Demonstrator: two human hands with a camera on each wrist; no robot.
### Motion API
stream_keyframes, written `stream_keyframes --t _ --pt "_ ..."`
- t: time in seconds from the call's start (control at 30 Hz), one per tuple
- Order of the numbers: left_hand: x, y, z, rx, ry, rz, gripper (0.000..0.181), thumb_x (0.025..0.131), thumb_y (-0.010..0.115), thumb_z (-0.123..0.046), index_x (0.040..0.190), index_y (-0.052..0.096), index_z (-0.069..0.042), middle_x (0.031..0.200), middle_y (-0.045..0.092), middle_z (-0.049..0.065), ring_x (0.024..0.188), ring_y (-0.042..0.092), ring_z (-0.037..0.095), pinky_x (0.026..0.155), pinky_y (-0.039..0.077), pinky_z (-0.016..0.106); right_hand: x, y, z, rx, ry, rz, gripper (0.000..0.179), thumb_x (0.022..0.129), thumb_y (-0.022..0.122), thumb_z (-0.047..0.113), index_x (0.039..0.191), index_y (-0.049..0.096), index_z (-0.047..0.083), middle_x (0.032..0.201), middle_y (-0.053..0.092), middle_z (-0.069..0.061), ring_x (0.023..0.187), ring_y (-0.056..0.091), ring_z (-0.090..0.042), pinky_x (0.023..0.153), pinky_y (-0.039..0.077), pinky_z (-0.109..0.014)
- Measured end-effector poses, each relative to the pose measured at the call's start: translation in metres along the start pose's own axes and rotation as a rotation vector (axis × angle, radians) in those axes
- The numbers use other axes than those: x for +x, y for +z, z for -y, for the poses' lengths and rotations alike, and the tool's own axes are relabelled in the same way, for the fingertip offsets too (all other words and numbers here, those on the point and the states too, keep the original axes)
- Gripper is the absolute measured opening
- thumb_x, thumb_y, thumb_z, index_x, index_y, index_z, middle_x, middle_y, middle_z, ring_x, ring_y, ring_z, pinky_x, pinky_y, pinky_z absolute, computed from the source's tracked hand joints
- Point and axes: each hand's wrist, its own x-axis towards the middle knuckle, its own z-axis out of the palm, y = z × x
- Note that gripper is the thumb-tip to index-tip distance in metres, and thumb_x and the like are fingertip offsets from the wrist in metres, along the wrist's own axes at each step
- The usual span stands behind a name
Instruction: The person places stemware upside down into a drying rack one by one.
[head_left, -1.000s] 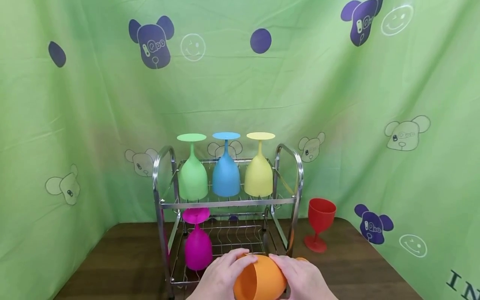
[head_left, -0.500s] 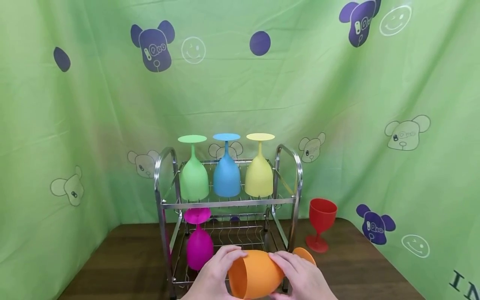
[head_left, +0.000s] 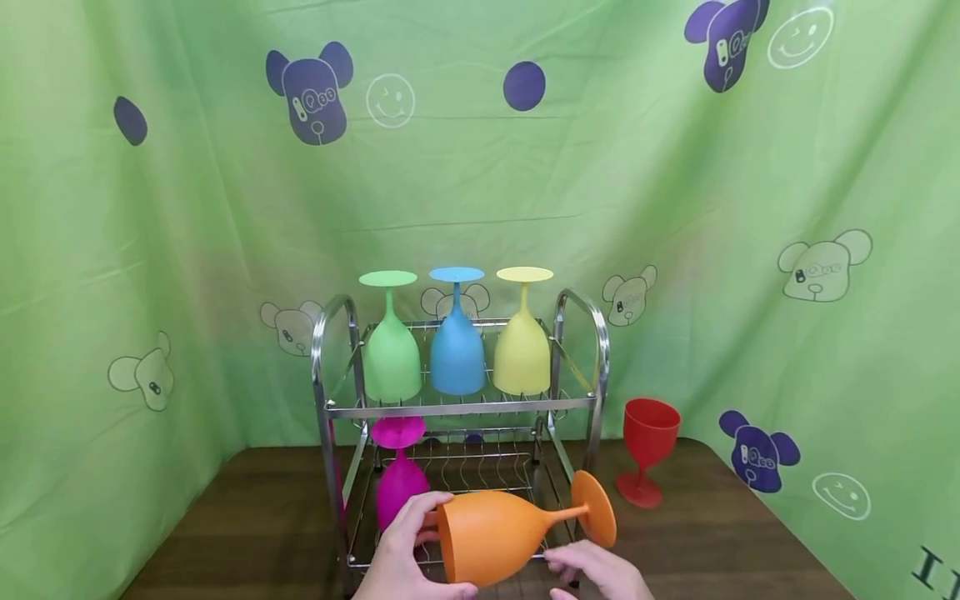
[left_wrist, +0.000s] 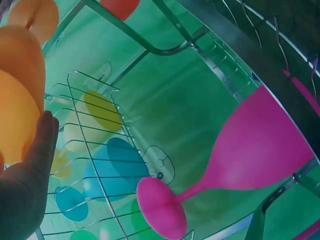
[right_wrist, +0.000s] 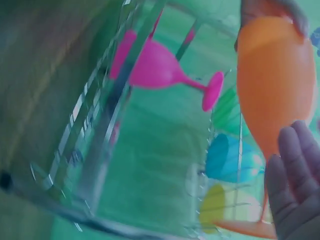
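Observation:
An orange goblet (head_left: 491, 537) lies sideways in the air before the rack, its foot to the right. My left hand (head_left: 401, 554) grips the bowl at the rim end, thumb below and fingers above. Below the stem is my right hand (head_left: 600, 571), fingers loosely extended; in the right wrist view its fingertips (right_wrist: 287, 140) overlap the lower bowl and stem. The left wrist view shows the left thumb (left_wrist: 42, 140) along the orange bowl. Behind, a magenta goblet (head_left: 401, 487) stands upside down on the lower tier of the metal rack (head_left: 457, 408).
Green (head_left: 392, 358), blue (head_left: 457, 354) and yellow goblets (head_left: 522, 354) stand upside down on the rack's upper tier. An upright red goblet (head_left: 649, 442) stands on the brown table (head_left: 217, 517) right of the rack. A patterned green cloth (head_left: 480, 167) hangs behind.
The orange goblet has turned so its stem and foot show at the right. My right hand has let go of its bowl and moved down and right; the left still holds it.

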Motion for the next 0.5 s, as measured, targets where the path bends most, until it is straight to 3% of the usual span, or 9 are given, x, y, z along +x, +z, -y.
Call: stream_keyframes --t 0.07,0.13,0.2,0.27,0.37,0.5 --pt "-0.001 0.001 -0.003 -0.071 -0.035 -0.028 0.074 0.063 0.087 -0.006 0.125 0.047 0.002 0.114 0.052 0.017 0.099 0.060 0.010 0.079 0.054 0.029 -0.005 0.004 0.001 0.193 0.137 0.019 0.040 0.084 0.066 -0.007 0.117 0.063 0.015 0.087 0.063 0.000 0.071 0.060 -0.007 0.058 0.048 -0.018" --pt "-0.001 0.004 -0.006 -0.134 -0.052 -0.050 0.074 0.063 0.085 -0.001 0.125 0.046 0.003 0.115 0.052 0.019 0.100 0.062 0.010 0.080 0.054 0.030 -0.010 0.006 0.003 0.431 0.366 0.045 0.054 0.081 0.061 -0.015 0.117 0.063 0.025 0.089 0.064 0.005 0.073 0.061 -0.006 0.060 0.050 -0.020" --pt "-0.001 0.007 -0.008 -0.179 -0.042 -0.066 0.074 0.063 0.084 0.003 0.126 0.044 0.005 0.116 0.053 0.019 0.101 0.063 0.012 0.081 0.054 0.031 -0.013 0.006 0.002 0.644 0.586 0.057 0.053 0.089 0.054 -0.009 0.118 0.062 0.034 0.094 0.064 0.010 0.079 0.061 -0.005 0.065 0.051 -0.021" --pt "-0.001 0.010 -0.010 -0.224 -0.044 -0.084 0.074 0.064 0.082 0.006 0.126 0.042 0.006 0.117 0.056 0.017 0.102 0.063 0.013 0.082 0.054 0.032 -0.014 0.005 0.001 0.830 0.742 0.061 0.049 0.095 0.047 0.000 0.119 0.060 0.041 0.101 0.064 0.012 0.086 0.062 -0.005 0.072 0.052 -0.023" --pt "-0.001 0.013 -0.013 -0.284 -0.062 -0.096 0.075 0.065 0.081 0.008 0.127 0.041 0.005 0.118 0.058 0.012 0.103 0.063 0.013 0.084 0.052 0.031 -0.014 0.005 -0.003 0.994 0.823 0.062 0.041 0.098 0.044 0.011 0.121 0.056 0.043 0.110 0.063 0.010 0.095 0.062 -0.009 0.080 0.052 -0.026" --pt "-0.001 0.017 -0.012 -0.364 -0.076 -0.070 0.075 0.068 0.082 0.002 0.129 0.037 0.007 0.122 0.053 0.016 0.106 0.062 0.014 0.087 0.051 0.031 -0.010 0.010 -0.005 1.207 0.776 0.042 0.036 0.101 0.041 0.015 0.124 0.053 0.039 0.119 0.060 0.009 0.106 0.060 -0.011 0.086 0.051 -0.029"
